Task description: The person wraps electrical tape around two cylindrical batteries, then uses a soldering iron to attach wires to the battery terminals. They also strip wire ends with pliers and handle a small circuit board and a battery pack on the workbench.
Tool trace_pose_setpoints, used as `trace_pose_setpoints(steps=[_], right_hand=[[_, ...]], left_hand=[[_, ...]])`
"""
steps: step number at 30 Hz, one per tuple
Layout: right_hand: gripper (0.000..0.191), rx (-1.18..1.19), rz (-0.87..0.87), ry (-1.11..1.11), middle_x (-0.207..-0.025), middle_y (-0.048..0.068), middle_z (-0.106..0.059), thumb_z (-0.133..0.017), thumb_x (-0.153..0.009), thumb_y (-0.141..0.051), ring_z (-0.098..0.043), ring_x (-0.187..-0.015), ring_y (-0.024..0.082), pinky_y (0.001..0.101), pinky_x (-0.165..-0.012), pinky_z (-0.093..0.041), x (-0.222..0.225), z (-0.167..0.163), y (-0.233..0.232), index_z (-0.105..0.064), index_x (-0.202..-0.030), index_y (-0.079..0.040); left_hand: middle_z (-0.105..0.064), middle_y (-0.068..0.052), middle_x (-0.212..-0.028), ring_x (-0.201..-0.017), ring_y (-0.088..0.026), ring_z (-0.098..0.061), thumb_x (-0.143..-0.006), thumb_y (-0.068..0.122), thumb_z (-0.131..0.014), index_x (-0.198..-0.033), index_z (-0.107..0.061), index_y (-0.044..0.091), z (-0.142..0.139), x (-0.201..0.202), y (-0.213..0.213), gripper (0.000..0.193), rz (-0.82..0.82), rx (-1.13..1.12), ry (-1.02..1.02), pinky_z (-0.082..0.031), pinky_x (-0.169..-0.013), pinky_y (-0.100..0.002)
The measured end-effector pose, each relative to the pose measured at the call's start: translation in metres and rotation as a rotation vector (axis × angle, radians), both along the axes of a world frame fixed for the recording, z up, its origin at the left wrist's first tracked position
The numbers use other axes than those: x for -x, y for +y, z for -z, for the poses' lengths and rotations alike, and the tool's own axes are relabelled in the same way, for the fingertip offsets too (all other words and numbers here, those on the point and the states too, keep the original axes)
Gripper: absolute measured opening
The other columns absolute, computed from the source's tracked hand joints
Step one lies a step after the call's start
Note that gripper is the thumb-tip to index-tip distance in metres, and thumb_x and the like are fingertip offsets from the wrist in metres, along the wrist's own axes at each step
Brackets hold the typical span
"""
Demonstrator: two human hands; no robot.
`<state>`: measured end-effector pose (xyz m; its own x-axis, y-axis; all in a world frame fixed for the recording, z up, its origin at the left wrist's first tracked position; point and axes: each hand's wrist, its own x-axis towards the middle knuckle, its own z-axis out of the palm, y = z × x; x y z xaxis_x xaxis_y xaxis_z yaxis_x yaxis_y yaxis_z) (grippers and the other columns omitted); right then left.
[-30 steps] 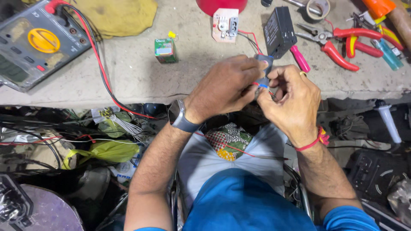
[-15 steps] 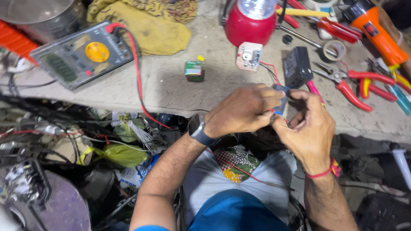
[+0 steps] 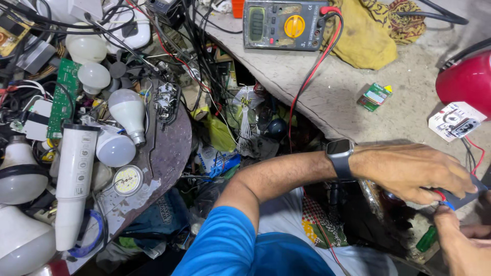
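My left hand (image 3: pixel 414 171) reaches to the right edge of the view and grips a small dark flat box (image 3: pixel 468 194) with red and blue wires (image 3: pixel 444 200) coming out of it. A dark smartwatch (image 3: pixel 339 155) sits on that wrist. My right hand (image 3: pixel 463 245) shows only partly in the bottom right corner, its fingertips pinched on the blue wire end just under the left hand. Both hands are over my lap, below the edge of the grey workbench (image 3: pixel 327 97).
On the bench lie a grey multimeter (image 3: pixel 284 23) with red lead, a yellow cloth (image 3: pixel 363 36), a small green box (image 3: pixel 376 96), a red round lamp body (image 3: pixel 468 79) and a white card part (image 3: pixel 455 120). Left, a round table carries bulbs (image 3: pixel 128 110), a green circuit board (image 3: pixel 64 97) and tangled cables.
The view has swung left and down, so the hands now sit at the right edge and the cluttered bulb table has come into view. The hands stay together on the box and wires.
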<state>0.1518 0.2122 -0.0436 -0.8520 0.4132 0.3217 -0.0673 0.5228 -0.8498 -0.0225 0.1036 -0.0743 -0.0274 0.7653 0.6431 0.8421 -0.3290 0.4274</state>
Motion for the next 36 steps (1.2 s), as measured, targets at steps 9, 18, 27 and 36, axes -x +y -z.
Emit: trace_pose_setpoints(steps=[9,18,27,36], right_hand=[[0.059,-0.118,0.078,-0.127,-0.104,0.005,-0.061,-0.083,-0.091,-0.018,-0.052,-0.066,0.006,0.0213,-0.058,-0.043,-0.012,0.016,0.018,-0.053,-0.139,0.0],[0.052,-0.183,0.108,-0.02,-0.127,0.014,-0.068,-0.086,-0.091,0.002,-0.058,-0.071,0.005,0.0185,-0.061,-0.046,-0.034,-0.043,-0.024,-0.052,-0.13,0.004],[0.052,-0.119,0.087,-0.024,-0.122,0.011,-0.062,-0.086,-0.087,0.004,-0.061,-0.073,0.004,0.0197,-0.059,-0.046,-0.035,-0.063,-0.028,-0.052,-0.126,0.004],[0.017,-0.39,0.084,0.104,-0.101,0.007,-0.067,-0.085,-0.102,0.005,-0.061,-0.074,0.007,0.0193,-0.066,-0.049,-0.053,-0.036,-0.029,-0.068,-0.102,0.003]], left_hand=[[-0.064,-0.007,-0.142,-0.133,-0.028,-0.062,-0.087,0.028,-0.072,-0.134,-0.065,0.01,-0.012,-0.005,-0.017,0.05,-0.035,0.037,0.0,-0.054,-0.112,-0.038],[-0.065,-0.014,-0.138,-0.127,-0.037,-0.061,-0.095,0.024,-0.076,-0.125,-0.066,0.001,-0.037,-0.019,-0.053,0.039,0.075,0.029,-0.09,-0.052,-0.107,-0.046],[-0.065,-0.012,-0.141,-0.125,-0.033,-0.065,-0.093,0.006,-0.076,-0.123,-0.068,-0.001,-0.067,-0.029,-0.064,0.032,0.036,0.029,-0.073,-0.055,-0.106,-0.041],[-0.066,-0.011,-0.138,-0.119,-0.032,-0.065,-0.091,0.008,-0.077,-0.122,-0.07,0.0,-0.059,-0.028,-0.061,0.032,-0.014,0.015,-0.023,-0.055,-0.101,-0.042]])
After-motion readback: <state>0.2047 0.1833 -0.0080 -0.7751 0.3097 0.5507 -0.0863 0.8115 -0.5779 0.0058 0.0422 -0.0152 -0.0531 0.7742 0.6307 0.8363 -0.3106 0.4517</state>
